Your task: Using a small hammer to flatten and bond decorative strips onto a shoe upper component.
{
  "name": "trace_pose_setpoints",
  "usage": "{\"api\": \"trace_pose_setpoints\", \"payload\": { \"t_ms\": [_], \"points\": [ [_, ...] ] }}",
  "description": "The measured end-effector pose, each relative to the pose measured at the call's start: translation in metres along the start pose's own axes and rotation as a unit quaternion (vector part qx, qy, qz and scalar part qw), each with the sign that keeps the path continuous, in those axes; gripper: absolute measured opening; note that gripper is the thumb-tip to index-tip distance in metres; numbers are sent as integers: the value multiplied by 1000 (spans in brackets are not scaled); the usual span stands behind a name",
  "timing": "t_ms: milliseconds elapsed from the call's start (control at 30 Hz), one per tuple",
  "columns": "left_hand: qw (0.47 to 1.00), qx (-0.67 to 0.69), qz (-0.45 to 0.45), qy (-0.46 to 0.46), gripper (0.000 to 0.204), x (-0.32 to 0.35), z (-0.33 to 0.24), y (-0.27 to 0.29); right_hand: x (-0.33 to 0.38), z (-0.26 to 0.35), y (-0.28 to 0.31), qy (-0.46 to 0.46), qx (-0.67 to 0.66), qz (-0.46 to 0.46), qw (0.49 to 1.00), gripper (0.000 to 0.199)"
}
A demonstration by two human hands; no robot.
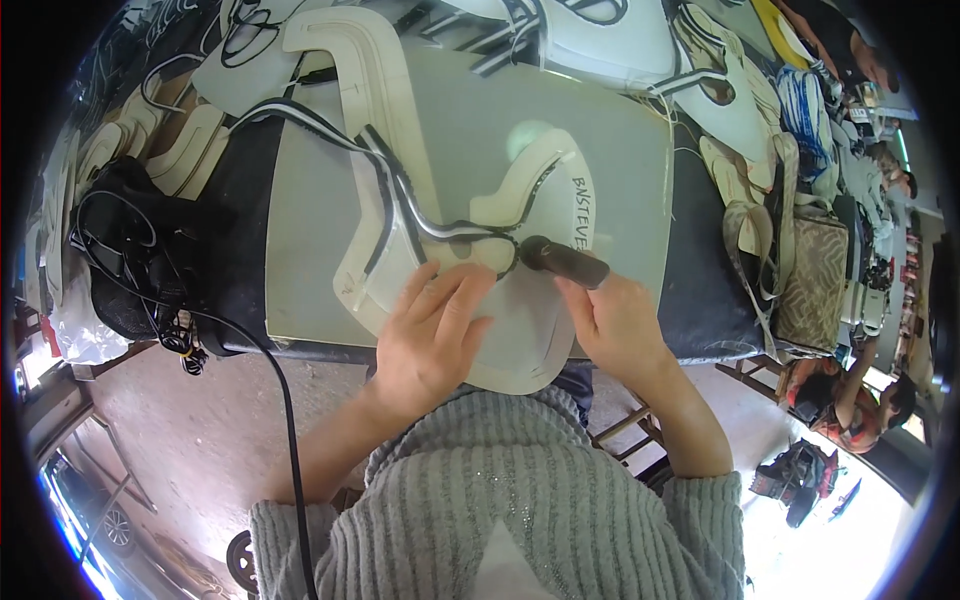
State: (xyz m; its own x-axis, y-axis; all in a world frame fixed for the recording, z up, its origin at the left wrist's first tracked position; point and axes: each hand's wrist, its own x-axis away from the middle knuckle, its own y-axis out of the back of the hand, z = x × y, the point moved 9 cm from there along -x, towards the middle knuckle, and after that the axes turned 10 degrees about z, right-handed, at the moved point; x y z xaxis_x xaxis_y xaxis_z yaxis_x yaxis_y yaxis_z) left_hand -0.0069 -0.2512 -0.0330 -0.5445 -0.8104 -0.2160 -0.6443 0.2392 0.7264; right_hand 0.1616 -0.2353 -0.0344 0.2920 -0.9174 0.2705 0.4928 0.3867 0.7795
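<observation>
Right hand [615, 318] holds a dark tool [572, 264] (left hand [430, 335] touching template [492, 252]).

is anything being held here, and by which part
Right hand holds a dark hammer-like tool near its right end, grip partly hidden. Left hand rests on a pale shaped sheet, holding nothing visible.

We saw a dark brown tool [572, 265], a black-and-white striped strip [405, 205], a cream template [365, 60], a grey-green board [630, 185], a ribbed grey sweater [480, 490] and brown-patterned cloth [812, 280].
</observation>
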Motion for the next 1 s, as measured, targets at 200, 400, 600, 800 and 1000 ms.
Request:
{"api": "trace_pose_setpoints", "payload": {
  "t_ms": [200, 400, 600, 800, 1000],
  "points": [
    [999, 29, -8, -26, 45, 1, 1, -1, -6, 7, 8, 35, -2, 16, 999, 21],
    [999, 24, -13, -25, 46, 0, -1, 1, -18, 46, 23, 68, 38, 29, 997, 23],
    [999, 18, -20, -40, 47, 3, 1, -1, -11, 33, 0, 41, 118, 128, 984, 24],
    [999, 21, -19, -33, 45, 3, -1, 0, -10, 23, -14, 33, 126, 110, 985, 24],
    [997, 73, -14, 8, 41, -4, 11, 12, -8, 24, -11, 41, 111, 90, 989, 23]
  ]
}}
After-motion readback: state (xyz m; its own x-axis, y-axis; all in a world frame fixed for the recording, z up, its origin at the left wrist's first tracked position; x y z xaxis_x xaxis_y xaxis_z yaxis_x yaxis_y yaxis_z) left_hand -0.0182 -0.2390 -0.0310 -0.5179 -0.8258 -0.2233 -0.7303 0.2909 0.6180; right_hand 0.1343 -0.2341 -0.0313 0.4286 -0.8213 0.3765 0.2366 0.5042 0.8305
